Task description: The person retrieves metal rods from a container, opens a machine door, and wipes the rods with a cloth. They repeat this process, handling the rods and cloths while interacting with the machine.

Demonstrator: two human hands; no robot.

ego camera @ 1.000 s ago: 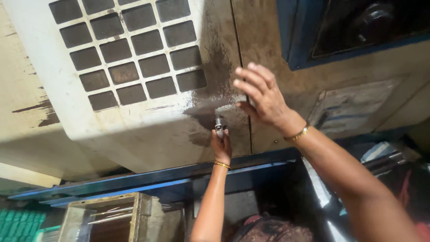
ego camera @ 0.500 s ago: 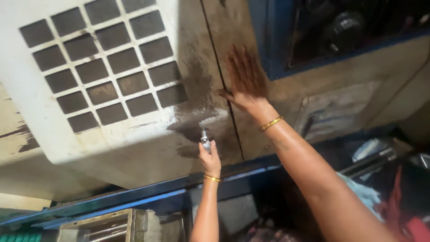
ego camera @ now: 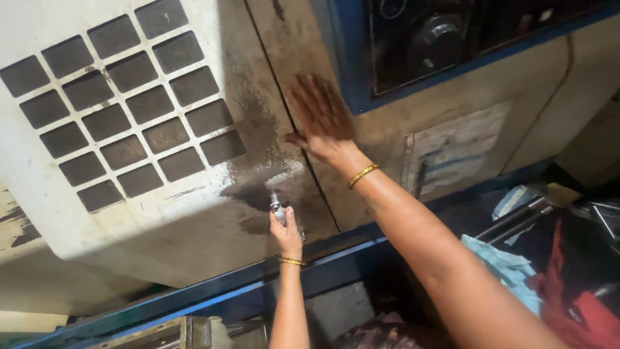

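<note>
Cream-painted metal machine panel [ego camera: 161,220], grimy, with a grid of dark square vent openings [ego camera: 123,110], fills our head view. Our right hand [ego camera: 321,119] lies flat on the dirty patch beside the panel seam, fingers spread apart. Our left hand [ego camera: 286,232] has fingers closed around a small silver nozzle tool [ego camera: 276,207], tip against the wet dark stain [ego camera: 258,187]. Light blue cloth [ego camera: 510,271] lies lower right.
</note>
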